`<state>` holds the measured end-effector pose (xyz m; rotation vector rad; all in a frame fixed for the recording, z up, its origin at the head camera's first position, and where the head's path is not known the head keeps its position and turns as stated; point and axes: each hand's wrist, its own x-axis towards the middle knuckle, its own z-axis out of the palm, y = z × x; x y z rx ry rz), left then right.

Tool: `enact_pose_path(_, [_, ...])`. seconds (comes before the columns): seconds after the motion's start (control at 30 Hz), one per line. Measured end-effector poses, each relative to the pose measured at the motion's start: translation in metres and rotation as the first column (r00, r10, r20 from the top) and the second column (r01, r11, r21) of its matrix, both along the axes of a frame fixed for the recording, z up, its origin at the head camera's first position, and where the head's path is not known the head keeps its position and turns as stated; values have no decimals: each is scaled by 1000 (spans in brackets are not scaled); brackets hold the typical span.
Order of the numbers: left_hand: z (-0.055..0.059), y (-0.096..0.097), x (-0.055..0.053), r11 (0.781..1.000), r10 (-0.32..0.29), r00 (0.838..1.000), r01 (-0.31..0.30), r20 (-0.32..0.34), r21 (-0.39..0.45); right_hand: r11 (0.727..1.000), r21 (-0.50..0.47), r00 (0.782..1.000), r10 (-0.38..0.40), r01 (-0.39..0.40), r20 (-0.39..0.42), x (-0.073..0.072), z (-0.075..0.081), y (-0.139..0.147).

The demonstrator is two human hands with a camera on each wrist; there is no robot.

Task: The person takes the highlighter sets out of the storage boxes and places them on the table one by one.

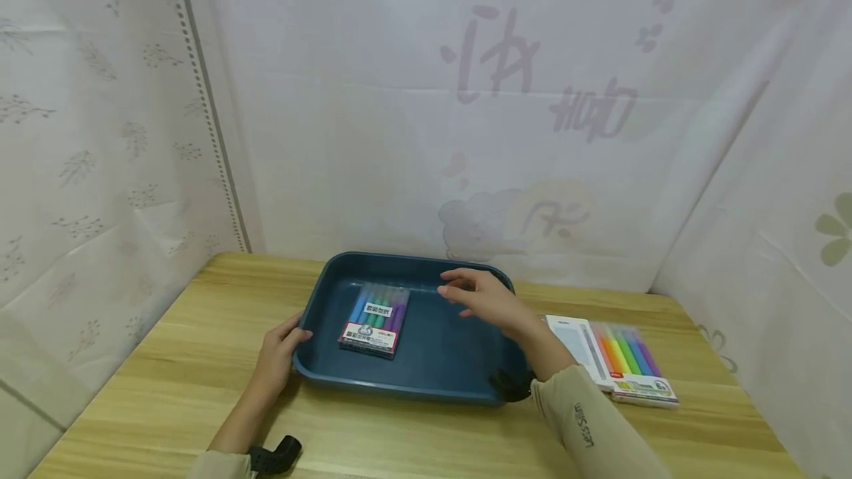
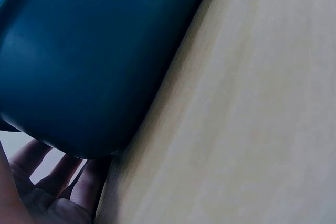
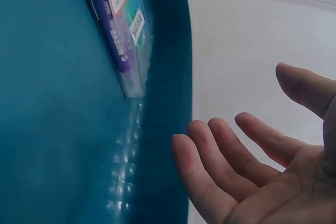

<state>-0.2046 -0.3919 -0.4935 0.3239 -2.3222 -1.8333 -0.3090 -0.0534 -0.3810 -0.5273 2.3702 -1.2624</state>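
A dark blue plastic tray (image 1: 452, 346) lies on the wooden table, and a clear pack of colored markers (image 1: 376, 320) rests flat inside its left half. At the tray's left edge my left hand (image 1: 276, 350) grips the rim, its thumb over the top. From the left wrist view, the fingers (image 2: 89, 184) show beneath the tray's outer corner. My right hand (image 1: 482, 298) hovers over the tray's right part with nothing in it. Its fingers are spread and loosely bent in the right wrist view, apart from the marker pack (image 3: 118, 30).
Right of the tray, a second pack of rainbow-colored markers (image 1: 632, 361) lies beside a white flat box (image 1: 579, 346), partly behind the right forearm. Patterned white curtains (image 1: 373, 131) hang behind and at both sides of the table (image 1: 413, 431).
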Motion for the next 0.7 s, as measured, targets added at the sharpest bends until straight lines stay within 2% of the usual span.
enact_pose_path(0.27, [1,1,1,1000,9,1000,-9,-7,3,999,26,999,-29,29,19,-12,-12,-16])
enact_pose_path(0.4, [1,1,0,1000,11,1000,-11,-4,3,999,38,999,-17,15,31,-18,-20,-23])
enact_pose_path(0.7, [-1,2,0,1000,8,1000,-7,-10,15,999,21,998,-41,40,56,-30,-37,-41])
